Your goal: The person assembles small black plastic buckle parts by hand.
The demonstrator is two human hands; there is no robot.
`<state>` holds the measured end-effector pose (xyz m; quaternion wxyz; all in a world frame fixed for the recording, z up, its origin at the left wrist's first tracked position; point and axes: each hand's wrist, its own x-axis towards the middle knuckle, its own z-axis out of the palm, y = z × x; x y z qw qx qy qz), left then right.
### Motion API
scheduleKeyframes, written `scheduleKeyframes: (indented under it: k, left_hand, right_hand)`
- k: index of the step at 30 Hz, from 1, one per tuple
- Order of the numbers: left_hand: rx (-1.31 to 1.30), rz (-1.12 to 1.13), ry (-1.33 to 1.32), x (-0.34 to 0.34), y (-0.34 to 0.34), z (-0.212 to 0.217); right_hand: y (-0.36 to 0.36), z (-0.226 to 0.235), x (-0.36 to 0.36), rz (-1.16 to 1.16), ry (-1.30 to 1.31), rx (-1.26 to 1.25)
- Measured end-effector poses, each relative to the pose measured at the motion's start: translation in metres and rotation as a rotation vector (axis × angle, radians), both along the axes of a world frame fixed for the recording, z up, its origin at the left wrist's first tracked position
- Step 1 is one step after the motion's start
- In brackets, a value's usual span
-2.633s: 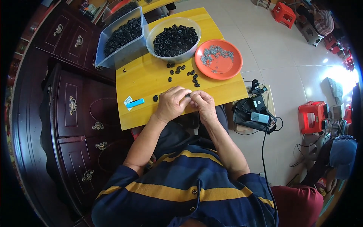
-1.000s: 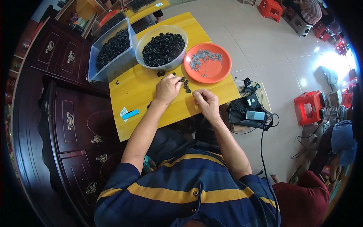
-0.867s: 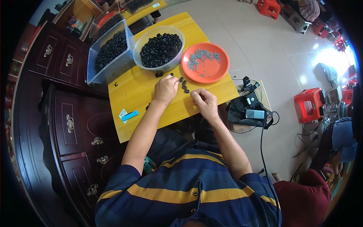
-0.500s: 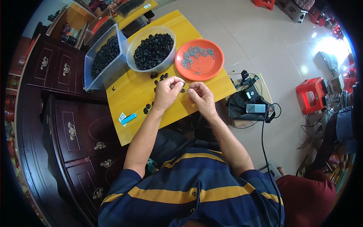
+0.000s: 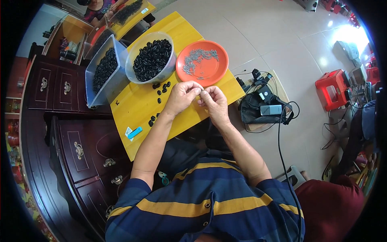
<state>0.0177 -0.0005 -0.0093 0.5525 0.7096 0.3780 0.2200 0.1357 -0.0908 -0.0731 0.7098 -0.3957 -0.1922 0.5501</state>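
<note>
My left hand (image 5: 182,97) is pinched above the yellow table (image 5: 139,103), its fingertips meeting those of my right hand (image 5: 217,105). The right hand's fingers are curled in a pinch too. Whatever small thing lies between the fingertips is hidden. Just beyond my hands sits an orange plate (image 5: 211,71) with a spread of thin grey metal pieces (image 5: 197,57). Left of it, a round clear tub (image 5: 172,62) holds many small black oval pieces (image 5: 151,58). Several loose black pieces (image 5: 165,88) lie on the table near my left hand, and more (image 5: 152,120) beside my left forearm.
A rectangular clear bin (image 5: 114,75) of black pieces stands at the table's left edge, against a dark wooden cabinet (image 5: 52,94). A light-blue tool (image 5: 135,132) lies at the near left. Right of the table are a black bag with cables (image 5: 258,109) and a red stool (image 5: 330,90).
My right hand has come left, and its fingertips now meet my left hand's; a gap was between them before. The whole view has shifted slightly.
</note>
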Motion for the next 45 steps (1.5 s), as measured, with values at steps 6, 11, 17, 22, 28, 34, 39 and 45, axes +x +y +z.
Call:
scheduleKeyframes:
  k: [6,11,17,22,28,34,39,45]
  left_hand:
    - [-0.101,-0.046,0.043,0.012,0.027,0.010]
    - [0.535,-0.083,0.277,0.040,0.052,-0.007]
    - [0.790,-0.289,0.398,0.054,0.067,-0.024]
    - [0.938,-0.387,0.503,0.065,0.071,-0.018]
    - [0.972,-0.448,0.579,0.070,0.079,-0.018]
    - [0.895,-0.361,0.396,0.064,0.077,-0.010]
    - [0.712,-0.164,0.166,0.038,0.040,0.017]
    - [0.311,0.039,-0.021,-0.014,0.000,0.008]
  right_hand:
    - [0.000,0.004,0.001,0.004,0.019,0.021]
    - [-0.001,-0.001,0.000,0.033,-0.063,0.022]
    - [-0.001,0.002,-0.001,0.075,-0.101,0.039]
    - [-0.002,0.002,0.002,0.098,-0.182,0.044]
    - [-0.002,0.005,0.002,0.128,-0.232,0.020]
    - [-0.002,0.003,0.000,0.118,-0.235,0.016]
    - [0.000,0.001,0.001,0.090,-0.166,0.015]
    - [0.002,0.000,-0.001,0.070,-0.083,0.054]
